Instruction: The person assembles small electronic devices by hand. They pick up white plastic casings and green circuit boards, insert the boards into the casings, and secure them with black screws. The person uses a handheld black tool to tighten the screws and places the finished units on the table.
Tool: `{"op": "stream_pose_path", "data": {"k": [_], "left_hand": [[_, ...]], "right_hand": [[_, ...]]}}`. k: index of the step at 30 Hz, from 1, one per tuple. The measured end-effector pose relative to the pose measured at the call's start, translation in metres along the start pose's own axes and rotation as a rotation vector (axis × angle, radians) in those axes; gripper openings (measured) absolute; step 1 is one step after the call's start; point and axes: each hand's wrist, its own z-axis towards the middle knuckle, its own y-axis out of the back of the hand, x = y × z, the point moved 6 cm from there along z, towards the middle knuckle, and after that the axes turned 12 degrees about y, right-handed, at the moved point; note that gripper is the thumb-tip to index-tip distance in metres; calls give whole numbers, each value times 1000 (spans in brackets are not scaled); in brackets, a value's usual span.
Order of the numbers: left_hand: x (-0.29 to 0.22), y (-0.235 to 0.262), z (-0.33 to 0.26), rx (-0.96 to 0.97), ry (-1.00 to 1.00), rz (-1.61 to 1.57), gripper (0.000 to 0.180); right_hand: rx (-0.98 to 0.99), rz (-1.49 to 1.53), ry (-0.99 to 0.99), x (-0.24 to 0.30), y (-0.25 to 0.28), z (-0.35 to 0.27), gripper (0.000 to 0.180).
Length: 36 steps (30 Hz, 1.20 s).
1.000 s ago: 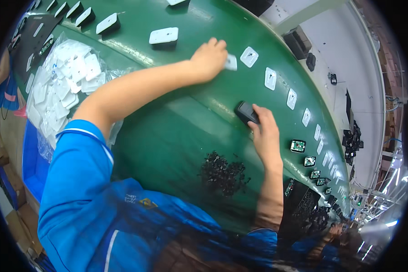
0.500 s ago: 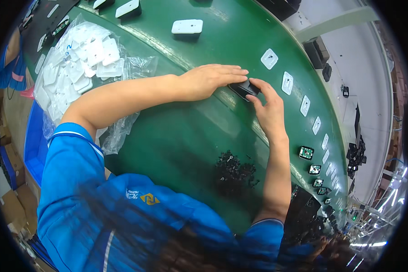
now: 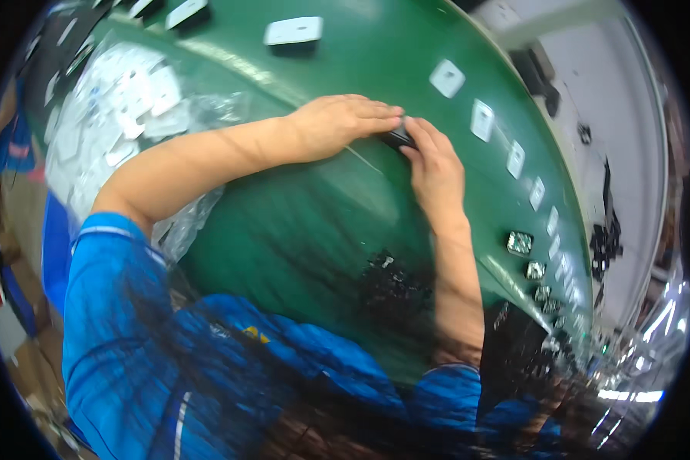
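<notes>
Moved: vs 1 s ago, L hand [image 3: 337,126] has come from a white plate's spot to the black case [image 3: 398,138]; R hand [image 3: 438,165] has shifted the case farther out & left.
L hand: fingers straight, tog., laid over case's left end; any grip below hidden, can't tell.
R hand: thumb & fingers bent, pinching case's right end.
Case: betw. both hands, mostly covered; can't tell if it touches the counter [image 3: 307,207].
Technique: prob. best w/ R pinch low & steady, L fingers flat, pressure even, so it won't skid or tip.
Bits [image 3: 395,284]: sm. black parts, piled nearer the body.
Row [image 3: 481,120]: white plates, spaced apart, far right side.
Shells [image 3: 523,254]: dark, open; nearest has green board [image 3: 520,242] inside, others blurred.
Bag [image 3: 184,226]: clear, far left, many loose white plates [image 3: 134,100] in it.
Bin [image 3: 56,261]: blue, beside bag; contents hidden.
</notes>
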Motion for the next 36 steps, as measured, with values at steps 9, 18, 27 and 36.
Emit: {"op": "stream_pose_path", "data": {"k": [9, 18, 27, 36], "left_hand": [[-9, -4, 26, -179, -43, 76, 46], [127, 7, 56, 243, 549, -240, 38], [160, 26, 62, 558, 943, -479, 37], [233, 28, 66, 443, 1081, -330, 48]], "right_hand": [[39, 644, -378, -51, -17, 18, 34], [-732, 159, -228, 45, 139, -86, 28], [-1345, -558, -1297, 164, 228, -544, 23], [-141, -304, -1935, 189, 26, -716, 60]]}}
